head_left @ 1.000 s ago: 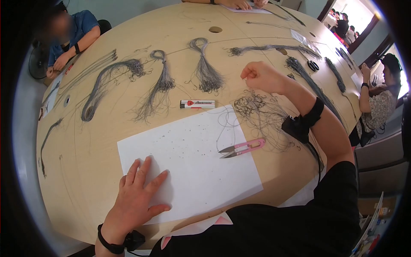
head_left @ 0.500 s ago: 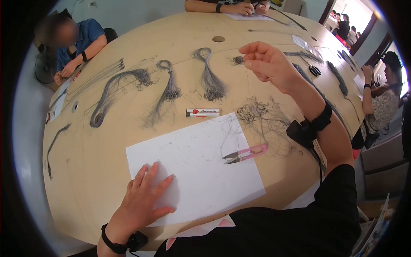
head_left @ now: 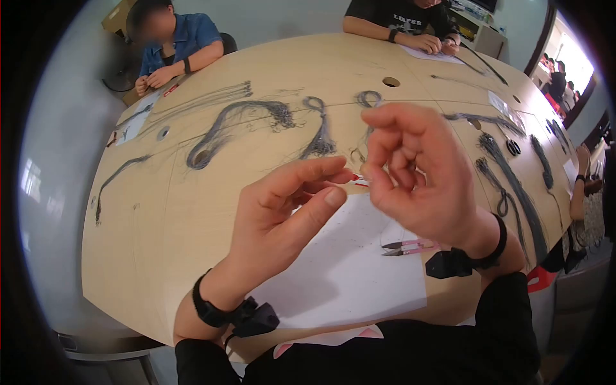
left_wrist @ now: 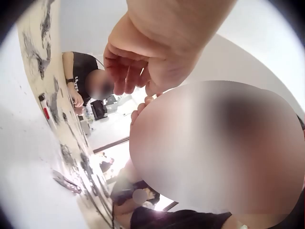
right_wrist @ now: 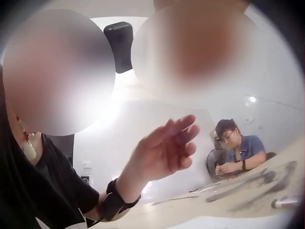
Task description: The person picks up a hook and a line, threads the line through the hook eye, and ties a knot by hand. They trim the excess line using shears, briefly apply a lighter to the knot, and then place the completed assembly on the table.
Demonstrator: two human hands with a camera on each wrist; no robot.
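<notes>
Both hands are raised over a white sheet of paper (head_left: 366, 282), fingertips facing each other. My right hand (head_left: 430, 179) has its fingers bent, thumb toward the index finger, where a thin grey line was pinched; the line itself barely shows now. My left hand (head_left: 276, 212) is close by on the left, thumb and fingers loosely bent with a gap between them. In the right wrist view the left hand (right_wrist: 164, 155) shows relaxed fingers. Pink-handled thread snips (head_left: 394, 249) lie on the paper, partly behind the right wrist. A white-and-red tube (head_left: 360, 181) is mostly hidden behind the fingertips.
Bundles of grey hooked line (head_left: 317, 131) lie across the wooden table (head_left: 154, 256). A longer bundle (head_left: 221, 125) curves at the left, and more (head_left: 513, 186) lie at the right near black scissors (head_left: 513, 147). Other people sit around the table.
My left hand has lifted off the paper and come up to the right hand. The right hand, with a line hanging from it earlier, has moved nearer and lower. The head view has tilted up.
</notes>
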